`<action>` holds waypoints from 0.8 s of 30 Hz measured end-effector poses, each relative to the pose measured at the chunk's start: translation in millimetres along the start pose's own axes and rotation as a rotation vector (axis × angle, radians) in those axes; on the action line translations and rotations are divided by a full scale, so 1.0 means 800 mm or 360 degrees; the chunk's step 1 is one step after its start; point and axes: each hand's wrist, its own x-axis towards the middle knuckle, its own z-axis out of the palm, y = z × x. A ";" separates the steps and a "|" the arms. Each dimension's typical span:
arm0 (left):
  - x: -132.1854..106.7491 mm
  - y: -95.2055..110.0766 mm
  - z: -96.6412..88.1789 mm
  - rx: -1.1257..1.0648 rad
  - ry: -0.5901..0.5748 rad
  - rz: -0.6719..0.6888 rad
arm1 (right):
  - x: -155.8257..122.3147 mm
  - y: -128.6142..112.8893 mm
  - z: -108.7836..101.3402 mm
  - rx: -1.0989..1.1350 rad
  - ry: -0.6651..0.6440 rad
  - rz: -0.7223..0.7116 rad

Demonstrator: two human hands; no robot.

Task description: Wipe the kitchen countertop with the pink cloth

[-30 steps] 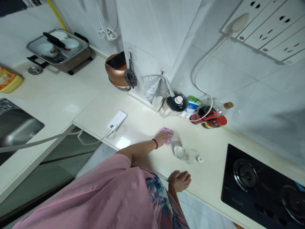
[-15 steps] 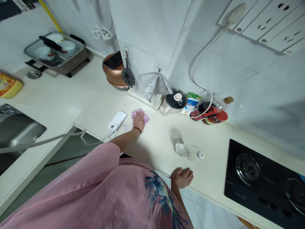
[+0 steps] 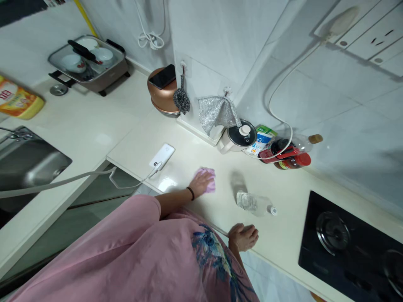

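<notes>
My left hand [image 3: 199,184], with a dark band on its wrist, presses a crumpled pink cloth [image 3: 210,176] onto the pale countertop [image 3: 179,155]. The cloth shows around the fingers; its underside is hidden. My right hand [image 3: 244,238] rests at the counter's front edge, holding nothing, its fingers loosely bent and slightly apart. Just beyond that hand stands a clear plastic bottle [image 3: 255,204] with a white cap. To the left of the cloth lies a white power bank [image 3: 162,156] with a white cable plugged in.
Along the wall are a small lidded pot [image 3: 233,140], sauce bottles [image 3: 291,160] and a hanging silver cloth [image 3: 215,111]. A black gas hob [image 3: 317,262] sits at right, a sink [image 3: 37,157] at left. An electric pan [image 3: 94,82] holding bowls stands in the far left corner.
My left hand has slid the pink cloth to the right and closer to me, away from the power bank. My right hand stays at the counter edge. The view has shifted slightly.
</notes>
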 end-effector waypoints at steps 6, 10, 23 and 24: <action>-0.019 -0.120 -0.098 0.0093 0.0198 -0.0800 | -0.003 0.005 0.009 -0.0127 0.0176 0.0001; -0.049 -0.108 -0.092 0.0155 0.0149 -0.0778 | -0.002 0.012 0.018 -0.0075 0.0280 -0.0011; -0.071 -0.011 -0.008 -0.0006 -0.0054 0.0274 | 0.003 0.035 0.033 -0.0041 0.0357 -0.0156; -0.078 -0.031 -0.019 0.0021 -0.0009 0.0121 | 0.003 0.036 0.033 -0.0015 0.0366 -0.0183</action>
